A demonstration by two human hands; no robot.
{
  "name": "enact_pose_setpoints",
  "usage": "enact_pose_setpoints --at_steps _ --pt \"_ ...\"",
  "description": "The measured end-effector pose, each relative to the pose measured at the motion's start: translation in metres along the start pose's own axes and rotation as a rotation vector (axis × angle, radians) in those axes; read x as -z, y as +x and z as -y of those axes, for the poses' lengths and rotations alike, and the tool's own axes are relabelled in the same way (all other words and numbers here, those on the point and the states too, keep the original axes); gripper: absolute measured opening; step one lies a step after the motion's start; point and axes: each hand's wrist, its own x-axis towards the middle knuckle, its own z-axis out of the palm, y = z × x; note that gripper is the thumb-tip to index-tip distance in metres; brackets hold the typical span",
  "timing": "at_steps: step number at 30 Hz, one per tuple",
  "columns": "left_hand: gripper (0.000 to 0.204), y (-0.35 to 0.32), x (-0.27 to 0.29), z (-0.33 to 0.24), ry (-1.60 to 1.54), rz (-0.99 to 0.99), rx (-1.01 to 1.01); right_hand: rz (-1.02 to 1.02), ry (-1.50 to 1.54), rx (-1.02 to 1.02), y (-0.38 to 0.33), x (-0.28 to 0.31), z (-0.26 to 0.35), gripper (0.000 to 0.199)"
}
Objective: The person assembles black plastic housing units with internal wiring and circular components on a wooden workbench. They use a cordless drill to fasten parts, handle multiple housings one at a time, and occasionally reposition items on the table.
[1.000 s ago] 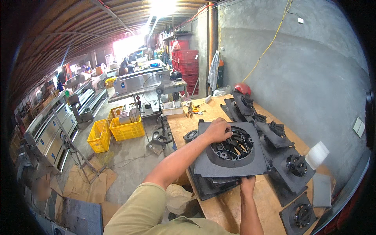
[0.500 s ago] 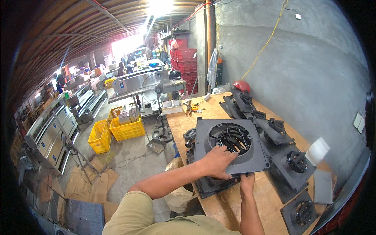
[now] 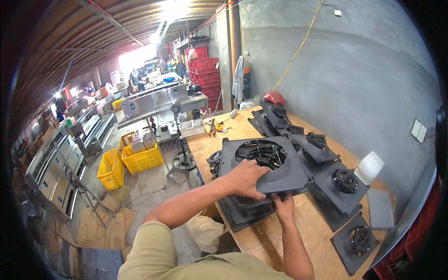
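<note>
A square black plastic panel (image 3: 297,164) with a large round opening lies slightly tilted over a stack of similar dark panels (image 3: 242,219). Dark ribs and a thin pale wire show inside the opening. My left hand (image 3: 246,179) grips the panel between the opening and the front edge, fingers over the opening's rim and thumb at the edge. Under that front edge, farther right, my right hand (image 3: 283,207) holds the panel with its fingertips, which are partly hidden beneath it.
More black panels with round fan-like parts (image 3: 345,181) lie along the wooden table's (image 3: 303,228) right side. Pliers (image 3: 212,128), a yellow tape measure (image 3: 219,127) and a red helmet (image 3: 274,97) sit farther back. Yellow crates (image 3: 144,158) stand on the floor at left.
The panel has tipped flatter, its front edge now farther from me. Both hands have moved with it and keep their hold. The whole view has shifted slightly.
</note>
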Motion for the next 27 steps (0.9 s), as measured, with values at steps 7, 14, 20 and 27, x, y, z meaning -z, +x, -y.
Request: enact_pose_setpoints --at_steps 7,14,20,27 --pt "0.082 -0.009 -0.011 -0.014 0.076 -0.103 -0.015 -0.055 -0.286 0.179 0.013 0.001 -0.032 0.046" --pt "0.082 -0.004 -0.007 -0.016 0.109 -0.039 0.02 -0.12 -0.276 0.121 0.015 -0.004 -0.032 0.058" --pt "0.084 -0.004 0.008 -0.016 0.12 0.042 0.001 -0.115 -0.163 0.173 0.01 -0.009 -0.023 0.054" --pt "0.086 0.013 -0.015 -0.02 0.151 -0.05 -0.091 -0.092 -0.376 0.237 0.013 -0.014 -0.018 0.051"
